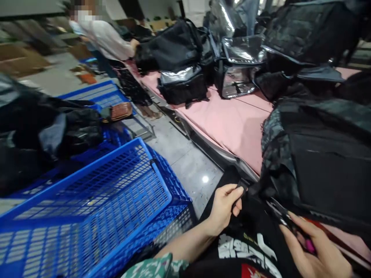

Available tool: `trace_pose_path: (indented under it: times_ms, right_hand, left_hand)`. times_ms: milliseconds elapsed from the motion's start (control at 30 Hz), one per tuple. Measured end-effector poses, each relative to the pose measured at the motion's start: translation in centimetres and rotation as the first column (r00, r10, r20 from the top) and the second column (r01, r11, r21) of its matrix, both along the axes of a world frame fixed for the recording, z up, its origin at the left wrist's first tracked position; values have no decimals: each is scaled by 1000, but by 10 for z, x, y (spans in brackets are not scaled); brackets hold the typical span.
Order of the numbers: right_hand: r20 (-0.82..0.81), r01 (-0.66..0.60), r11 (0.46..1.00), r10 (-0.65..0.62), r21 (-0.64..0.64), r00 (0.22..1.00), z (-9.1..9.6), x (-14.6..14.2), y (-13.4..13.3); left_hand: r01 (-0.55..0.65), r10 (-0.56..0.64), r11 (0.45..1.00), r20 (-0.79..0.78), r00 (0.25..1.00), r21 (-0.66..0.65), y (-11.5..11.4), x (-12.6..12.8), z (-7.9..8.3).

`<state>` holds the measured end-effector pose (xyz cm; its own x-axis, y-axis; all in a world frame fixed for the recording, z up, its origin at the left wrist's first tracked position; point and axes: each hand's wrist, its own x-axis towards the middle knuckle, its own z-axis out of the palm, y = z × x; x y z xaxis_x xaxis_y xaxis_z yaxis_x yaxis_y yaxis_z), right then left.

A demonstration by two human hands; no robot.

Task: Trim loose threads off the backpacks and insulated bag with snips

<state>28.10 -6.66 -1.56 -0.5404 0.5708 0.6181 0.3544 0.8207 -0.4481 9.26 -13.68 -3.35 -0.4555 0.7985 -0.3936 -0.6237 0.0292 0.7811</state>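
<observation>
My left hand (pixel 223 206) is closed in a pinch on a black strap (pixel 243 185) at the near edge of the table. To its right, my right hand (pixel 315 243) is wrapped round a pair of thread snips (pixel 279 212) with a dark metal tip and a pink part. The tip points towards the strap and appears apart from it. A large black bag with camouflage-patterned sides (pixel 327 162) lies on the table just beyond my hands. Where the strap joins the bag is too dark to make out.
Several black bags with silvery lining (pixel 185 83) stand along the pink-covered table (pixel 223 123). Blue plastic crates (pixel 142 185) are at my left, one behind with dark bags in it. A person (pixel 104 38) stands at the table's far left, a hand on a bag.
</observation>
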Motion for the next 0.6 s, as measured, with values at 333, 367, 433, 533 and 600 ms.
trace_pose_path:
  times_ms: [333,367,433,533,600]
  right_hand:
    - [41,-102,991,106,-90,994,-13,2,-14]
    - [32,-95,990,99,-100,995,-14,4,-16]
    - [21,-81,989,84,-127,996,-15,8,-18]
    - [18,-77,978,82,-194,996,-16,13,-23]
    - [14,-68,972,73,-225,997,-17,16,-25]
  left_hand:
    - [279,-295,953,-159,942,-115,-17,34,9]
    - [286,-303,951,-169,938,-116,-18,35,9]
    - [297,-316,947,-188,930,-118,-20,36,8]
    - [307,-328,943,-204,923,-128,-22,39,7]
    - [323,-348,936,-220,912,-139,-22,40,8]
